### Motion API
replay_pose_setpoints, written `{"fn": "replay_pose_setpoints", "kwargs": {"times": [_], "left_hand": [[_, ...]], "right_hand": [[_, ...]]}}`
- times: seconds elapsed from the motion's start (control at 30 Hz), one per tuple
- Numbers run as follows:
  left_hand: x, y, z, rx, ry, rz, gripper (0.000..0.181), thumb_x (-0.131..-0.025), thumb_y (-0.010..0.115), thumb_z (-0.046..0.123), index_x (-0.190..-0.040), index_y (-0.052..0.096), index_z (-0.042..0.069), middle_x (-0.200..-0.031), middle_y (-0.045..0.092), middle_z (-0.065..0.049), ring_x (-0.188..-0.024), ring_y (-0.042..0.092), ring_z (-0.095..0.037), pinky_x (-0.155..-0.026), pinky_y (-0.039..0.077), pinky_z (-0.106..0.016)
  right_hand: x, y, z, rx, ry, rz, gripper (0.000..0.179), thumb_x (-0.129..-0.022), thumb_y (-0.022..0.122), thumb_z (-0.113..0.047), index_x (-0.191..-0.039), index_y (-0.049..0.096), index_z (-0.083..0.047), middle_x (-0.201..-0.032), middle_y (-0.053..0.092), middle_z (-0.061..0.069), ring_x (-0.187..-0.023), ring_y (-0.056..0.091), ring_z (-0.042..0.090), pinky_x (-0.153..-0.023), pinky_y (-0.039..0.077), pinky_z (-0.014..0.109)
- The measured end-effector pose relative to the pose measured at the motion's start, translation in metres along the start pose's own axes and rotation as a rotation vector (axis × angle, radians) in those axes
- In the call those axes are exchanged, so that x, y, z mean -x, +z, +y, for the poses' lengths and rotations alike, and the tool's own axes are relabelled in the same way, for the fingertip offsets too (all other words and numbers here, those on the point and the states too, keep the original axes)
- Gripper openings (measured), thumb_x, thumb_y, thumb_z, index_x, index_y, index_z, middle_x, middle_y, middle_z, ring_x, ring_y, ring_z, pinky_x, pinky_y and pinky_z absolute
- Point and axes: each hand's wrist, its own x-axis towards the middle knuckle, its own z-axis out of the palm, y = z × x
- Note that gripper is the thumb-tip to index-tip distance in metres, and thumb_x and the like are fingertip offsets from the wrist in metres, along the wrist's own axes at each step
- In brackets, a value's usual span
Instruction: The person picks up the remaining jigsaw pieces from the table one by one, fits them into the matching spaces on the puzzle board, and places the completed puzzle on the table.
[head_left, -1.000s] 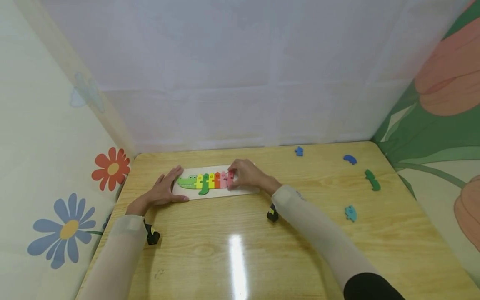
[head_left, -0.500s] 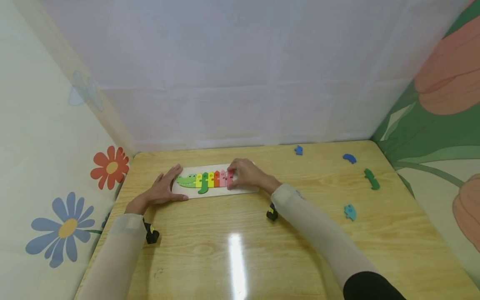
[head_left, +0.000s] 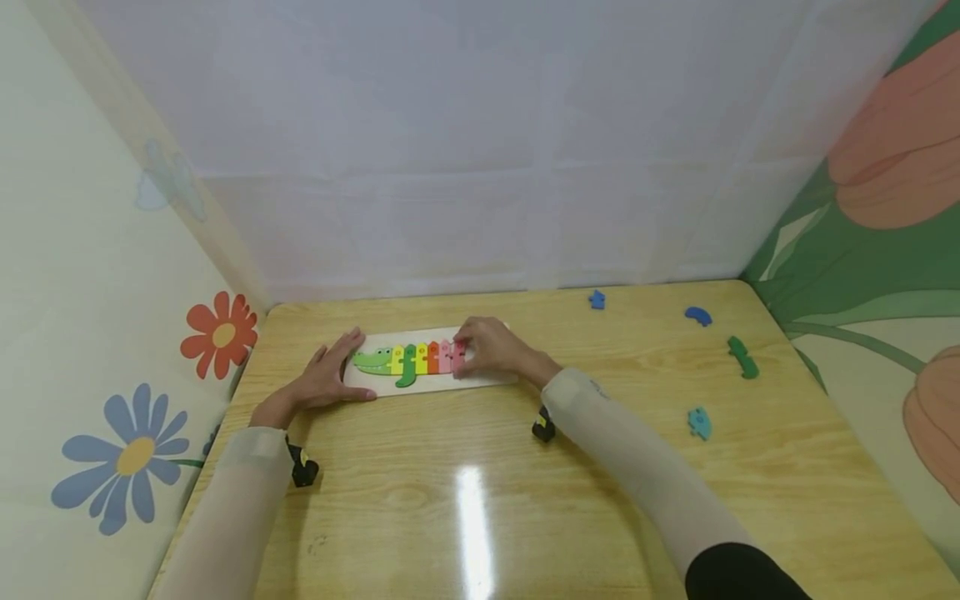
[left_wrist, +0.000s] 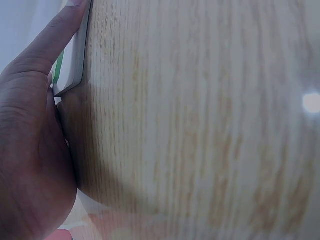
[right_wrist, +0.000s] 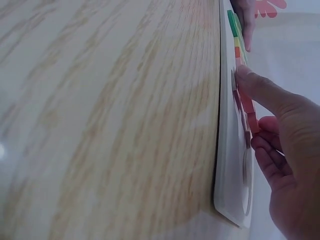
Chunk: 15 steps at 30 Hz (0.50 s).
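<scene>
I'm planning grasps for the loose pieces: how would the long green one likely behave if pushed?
The green piece is probably stiff, as it looks like a solid cutout. Lying flat on the table, it would likely slide or swivel, not roll. Smaller than the right hand, it is probably light.

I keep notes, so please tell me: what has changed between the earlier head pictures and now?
Nothing visibly moved, apart from a very slight shift of the view. The right hand still pinches the dark pink piece at the board, the left hand still rests against the board's left end, and the loose pieces lie where they were.
</scene>
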Motion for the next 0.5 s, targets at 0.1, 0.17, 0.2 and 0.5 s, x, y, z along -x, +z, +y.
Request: {"fn": "replay_pose_setpoints", "kwargs": {"times": [0.1,0.17,0.2,0.5], "left_hand": [[-0.0001,0.0004,-0.0002,-0.001,-0.002,-0.001,0.119,-0.086,0.086,0.048,-0.168,0.015,0.000,-0.176,0.005,-0.026,-0.162,-0.001,-0.047,-0.124,-0.005,-0.069],[-0.0001,0.0002,0.0001,-0.002,-0.005,-0.001,0.119,-0.086,0.086,0.048,-0.168,0.015,0.000,-0.176,0.005,-0.026,-0.162,-0.001,-0.047,-0.125,-0.005,-0.069],[0.0000,0.0001,0.0005,-0.002,-0.006,-0.001,0.119,-0.086,0.086,0.048,-0.168,0.015,0.000,-0.176,0.005,-0.026,-0.162,-0.001,-0.047,-0.125,-0.005,-0.069],[-0.0002,0.0001,0.0029,0.004,-0.013,-0.005,0.119,-0.086,0.086,0.048,-0.168,0.015,0.000,-0.176,0.004,-0.026,-0.162,-0.002,-0.047,-0.124,-0.006,-0.069]], "right_hand": [[0.0010,0.0003,0.0005,-0.006,-0.001,0.009,0.064,-0.077,0.096,-0.040,-0.125,0.076,-0.004,-0.121,0.074,0.008,-0.111,0.067,0.021,-0.101,0.054,0.037],[0.0010,0.0006,0.0002,-0.014,0.000,0.015,0.064,-0.077,0.096,-0.041,-0.126,0.076,-0.004,-0.122,0.074,0.008,-0.111,0.067,0.021,-0.102,0.054,0.037],[0.0010,0.0007,-0.0002,-0.016,0.001,0.015,0.064,-0.078,0.096,-0.041,-0.126,0.076,-0.005,-0.122,0.074,0.008,-0.112,0.067,0.021,-0.102,0.054,0.036],[-0.0017,-0.0025,-0.0085,-0.018,0.020,-0.004,0.064,-0.078,0.096,-0.039,-0.126,0.075,-0.003,-0.123,0.073,0.010,-0.113,0.067,0.023,-0.103,0.053,0.038]]}}
